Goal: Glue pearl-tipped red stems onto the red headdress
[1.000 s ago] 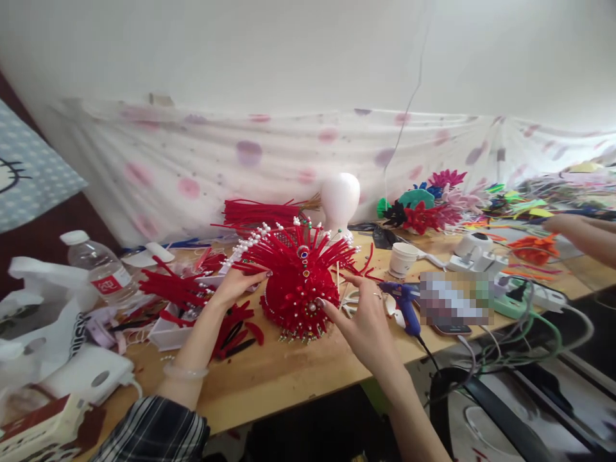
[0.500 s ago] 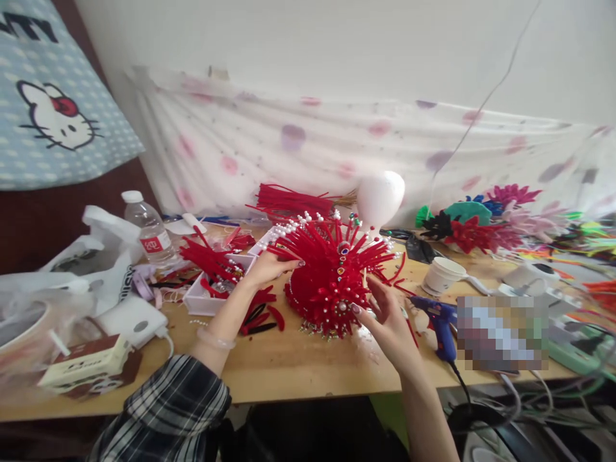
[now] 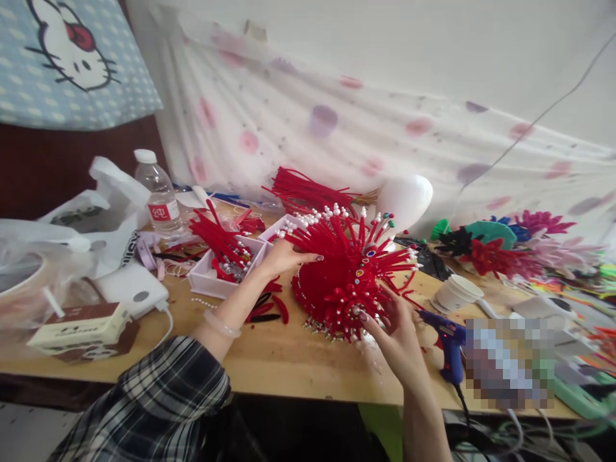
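A red headdress [image 3: 320, 276] with fanned spikes, white pearl tips and a line of coloured gems sits on the wooden table, in front of a white foam head [image 3: 407, 196]. My left hand [image 3: 283, 258] is at its left side, thumb stretched over the red spikes, other fingers hidden behind them. On the right, my right hand [image 3: 397, 327] curves round the edge of the headdress, its thumb at the red pearl-tipped flower [image 3: 353, 305] and its fingers partly behind the spikes.
Left of the headdress are a white box [image 3: 206, 276] of beads and red stems, a water bottle [image 3: 161, 199] and a white charger [image 3: 135, 292]. Rightward lie a blue glue gun [image 3: 451, 346], paper cups [image 3: 456, 293] and coloured flowers [image 3: 491, 253]. Red stems [image 3: 308, 189] lie behind.
The view has shifted and tilted. The headdress has turned slightly, its gem line now leaning to the right. My right hand's fingers have come closer around its right side.
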`<state>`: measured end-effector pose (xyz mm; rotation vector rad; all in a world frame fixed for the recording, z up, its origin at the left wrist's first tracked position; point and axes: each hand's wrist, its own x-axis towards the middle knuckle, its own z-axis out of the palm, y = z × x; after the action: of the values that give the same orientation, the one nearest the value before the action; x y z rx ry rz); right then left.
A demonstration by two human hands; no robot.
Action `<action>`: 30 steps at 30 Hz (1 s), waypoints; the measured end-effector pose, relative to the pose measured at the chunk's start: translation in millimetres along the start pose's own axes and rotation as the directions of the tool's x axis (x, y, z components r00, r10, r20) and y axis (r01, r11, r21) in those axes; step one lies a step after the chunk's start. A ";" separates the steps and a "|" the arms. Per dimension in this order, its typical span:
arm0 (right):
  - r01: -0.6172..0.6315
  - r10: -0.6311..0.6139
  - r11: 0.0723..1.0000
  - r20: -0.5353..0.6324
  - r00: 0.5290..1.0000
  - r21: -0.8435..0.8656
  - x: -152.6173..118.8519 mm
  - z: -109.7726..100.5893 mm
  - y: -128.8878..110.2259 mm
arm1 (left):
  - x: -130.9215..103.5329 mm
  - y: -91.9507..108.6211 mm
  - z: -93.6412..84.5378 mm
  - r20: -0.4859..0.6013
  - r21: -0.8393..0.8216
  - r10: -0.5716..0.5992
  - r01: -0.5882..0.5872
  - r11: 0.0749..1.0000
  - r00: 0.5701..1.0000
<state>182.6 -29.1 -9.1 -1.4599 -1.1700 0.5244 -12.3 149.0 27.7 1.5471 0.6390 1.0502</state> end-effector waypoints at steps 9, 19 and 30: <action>0.011 -0.012 0.994 -0.010 1.000 -0.109 0.0 3.6 -0.4 | 4.7 -11.6 2.9 0.007 -0.024 0.024 -0.023 0.999 1.000; 0.031 -0.033 0.991 -0.016 0.999 -0.127 -1.7 9.0 -6.8 | 6.2 -16.6 3.0 0.033 -0.027 0.078 -0.077 0.997 0.996; 0.054 -0.061 0.983 -0.033 0.998 -0.177 -0.5 13.1 -9.4 | 6.0 -19.3 3.4 0.005 -0.005 0.110 -0.110 0.994 0.994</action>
<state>168.0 -24.5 -4.0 -1.5744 -1.2496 0.3587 -3.9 157.3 10.8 1.5951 0.5522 1.1284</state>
